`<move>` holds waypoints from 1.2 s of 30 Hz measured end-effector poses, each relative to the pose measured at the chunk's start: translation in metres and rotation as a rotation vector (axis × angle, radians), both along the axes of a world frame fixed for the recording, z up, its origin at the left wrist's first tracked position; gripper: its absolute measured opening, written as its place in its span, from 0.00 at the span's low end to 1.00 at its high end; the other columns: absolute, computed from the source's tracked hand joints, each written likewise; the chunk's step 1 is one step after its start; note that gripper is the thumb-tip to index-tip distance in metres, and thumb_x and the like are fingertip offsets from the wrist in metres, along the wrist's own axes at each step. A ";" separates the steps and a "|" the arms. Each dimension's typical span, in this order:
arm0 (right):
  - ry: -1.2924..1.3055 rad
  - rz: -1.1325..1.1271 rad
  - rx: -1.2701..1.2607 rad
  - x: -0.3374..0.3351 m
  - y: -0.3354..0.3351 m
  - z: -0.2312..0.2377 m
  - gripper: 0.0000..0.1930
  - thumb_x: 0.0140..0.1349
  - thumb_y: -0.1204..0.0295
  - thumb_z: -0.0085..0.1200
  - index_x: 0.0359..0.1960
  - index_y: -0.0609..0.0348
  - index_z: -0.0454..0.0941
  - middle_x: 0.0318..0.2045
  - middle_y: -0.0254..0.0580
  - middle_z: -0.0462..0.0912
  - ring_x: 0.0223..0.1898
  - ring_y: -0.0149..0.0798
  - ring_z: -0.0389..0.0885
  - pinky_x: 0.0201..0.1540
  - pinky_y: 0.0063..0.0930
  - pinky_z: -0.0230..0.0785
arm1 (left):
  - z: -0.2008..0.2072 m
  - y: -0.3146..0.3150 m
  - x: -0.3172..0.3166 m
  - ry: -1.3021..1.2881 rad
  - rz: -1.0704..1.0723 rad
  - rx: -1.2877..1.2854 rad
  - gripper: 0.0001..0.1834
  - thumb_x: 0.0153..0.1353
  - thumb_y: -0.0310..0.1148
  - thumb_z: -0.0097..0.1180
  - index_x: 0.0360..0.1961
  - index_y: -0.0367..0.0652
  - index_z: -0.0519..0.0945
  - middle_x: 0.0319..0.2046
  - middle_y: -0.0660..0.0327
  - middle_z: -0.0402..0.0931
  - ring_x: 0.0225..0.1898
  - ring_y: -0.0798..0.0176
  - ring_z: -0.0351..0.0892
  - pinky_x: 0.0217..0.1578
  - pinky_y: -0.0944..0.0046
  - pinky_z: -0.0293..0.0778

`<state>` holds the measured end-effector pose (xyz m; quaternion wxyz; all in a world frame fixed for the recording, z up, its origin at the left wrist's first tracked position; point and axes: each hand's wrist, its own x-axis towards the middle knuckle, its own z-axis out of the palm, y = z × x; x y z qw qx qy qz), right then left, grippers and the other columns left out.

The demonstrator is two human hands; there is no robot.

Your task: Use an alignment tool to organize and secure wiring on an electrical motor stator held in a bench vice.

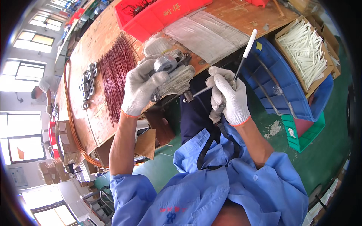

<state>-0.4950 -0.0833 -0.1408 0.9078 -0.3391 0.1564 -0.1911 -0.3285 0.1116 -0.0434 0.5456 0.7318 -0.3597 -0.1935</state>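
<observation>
In a white knit glove, my left hand (140, 88) closes around a grey ring (165, 64) at the table's edge. The ring rests against a cloth-wrapped fixture (175, 81); its lower end shows a short metal cylinder (188, 96). My right hand (230, 96), also gloved, has its fingers wrapped round a thin dark rod (240, 67) that points up and carries a white sleeve (250, 43) on its end. From beside that hand a metal bar (202, 91) runs left to the cylinder. A grey wrapped piece (216, 114) with a black strap hangs under the right hand.
Several grey rings (89, 84) and a bundle of dark red wires (116, 75) lie on the wooden table (81, 120). A red bin (151, 20) stands at the back. To the right are a carton of white strips (305, 52), a blue bin (271, 81) and a green crate (301, 141). Another person (49, 84) is at far left.
</observation>
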 end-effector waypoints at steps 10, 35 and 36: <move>0.058 -0.012 0.016 -0.001 -0.001 -0.004 0.13 0.78 0.72 0.59 0.58 0.65 0.83 0.37 0.43 0.88 0.19 0.22 0.76 0.19 0.23 0.73 | 0.057 -0.002 0.006 0.052 0.162 0.208 0.16 0.71 0.36 0.65 0.49 0.33 0.81 0.34 0.63 0.80 0.32 0.71 0.81 0.34 0.69 0.78; -0.138 -0.022 -1.185 0.017 0.031 0.064 0.09 0.66 0.71 0.70 0.47 0.53 0.90 0.31 0.47 0.89 0.31 0.46 0.90 0.34 0.35 0.81 | 0.011 -0.016 0.006 -0.598 0.049 0.272 0.18 0.80 0.45 0.52 0.54 0.40 0.80 0.42 0.47 0.83 0.47 0.39 0.86 0.49 0.50 0.80; -0.245 -0.039 -1.264 0.020 0.037 0.061 0.12 0.63 0.75 0.72 0.49 0.56 0.90 0.38 0.46 0.92 0.32 0.38 0.90 0.35 0.29 0.82 | 0.015 -0.013 0.001 -0.737 0.021 0.343 0.17 0.81 0.44 0.52 0.54 0.40 0.80 0.40 0.47 0.83 0.44 0.41 0.86 0.46 0.50 0.80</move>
